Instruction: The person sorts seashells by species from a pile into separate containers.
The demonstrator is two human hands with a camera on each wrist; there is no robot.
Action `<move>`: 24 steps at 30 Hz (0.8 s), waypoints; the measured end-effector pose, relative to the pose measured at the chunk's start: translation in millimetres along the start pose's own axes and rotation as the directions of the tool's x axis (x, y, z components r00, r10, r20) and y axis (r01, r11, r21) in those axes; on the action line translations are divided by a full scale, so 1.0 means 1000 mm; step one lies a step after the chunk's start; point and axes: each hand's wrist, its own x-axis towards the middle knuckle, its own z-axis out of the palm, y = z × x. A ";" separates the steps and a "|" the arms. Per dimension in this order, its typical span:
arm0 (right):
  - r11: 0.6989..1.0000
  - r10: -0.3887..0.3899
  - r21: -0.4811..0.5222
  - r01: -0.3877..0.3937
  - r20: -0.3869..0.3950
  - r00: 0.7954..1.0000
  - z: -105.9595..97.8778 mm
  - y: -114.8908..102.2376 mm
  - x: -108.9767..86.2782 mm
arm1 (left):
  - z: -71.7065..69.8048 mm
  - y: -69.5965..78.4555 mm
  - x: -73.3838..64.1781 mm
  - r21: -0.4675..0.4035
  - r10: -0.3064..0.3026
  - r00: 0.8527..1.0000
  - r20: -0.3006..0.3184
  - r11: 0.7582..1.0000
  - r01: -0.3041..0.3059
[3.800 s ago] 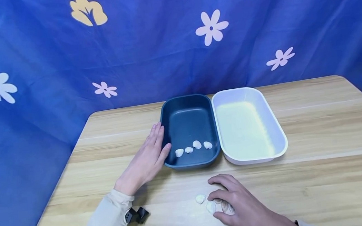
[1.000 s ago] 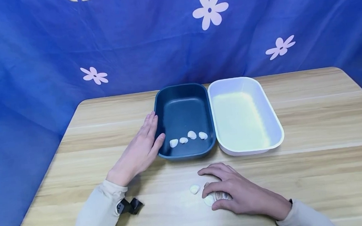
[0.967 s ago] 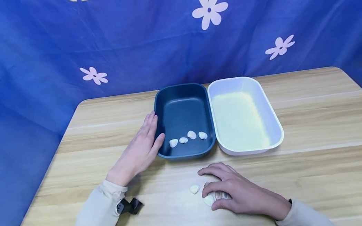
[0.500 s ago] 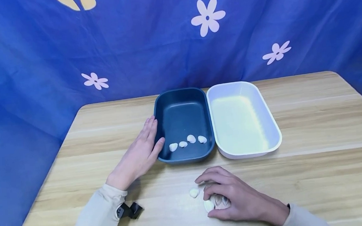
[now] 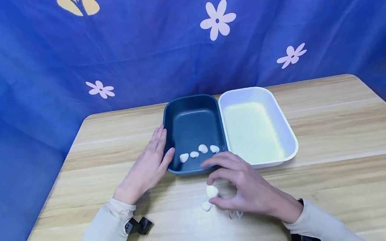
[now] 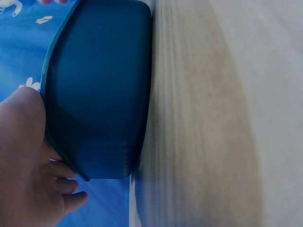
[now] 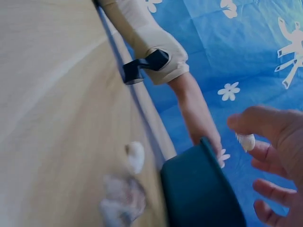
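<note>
Inside the dark blue box [image 5: 194, 124], four white shells [image 5: 203, 148] in an uneven row near the close end. Close alongside to the right, a white box [image 5: 255, 131] with a bright, bare floor in sight. At the left rim of the dark blue box, the left hand [image 5: 149, 163], fingers straight and close together, thumb spread wide. In the right hand [image 5: 250, 187], above the table [image 5: 339, 126] and just short of the dark blue box, one pinched shell [image 5: 212, 191] between thumb and index finger, other fingers apart from it. Underneath, on the table, a loose shell [image 5: 206, 206] and more shells [image 5: 232, 214], half hidden, blurred from the right wrist, too unclear to count. In the way: the right hand, across the white box's near left corner. On the left sleeve [image 5: 103, 229], a black camera [image 5: 139, 226]. Behind, a blue curtain [image 5: 155, 45] with white flowers.
</note>
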 end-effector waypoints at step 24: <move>0.948 0.269 -0.109 -0.299 -0.224 0.937 0.023 0.013 0.042 | 0.003 0.000 -0.002 -0.005 -0.010 1.000 -0.002 1.000 0.010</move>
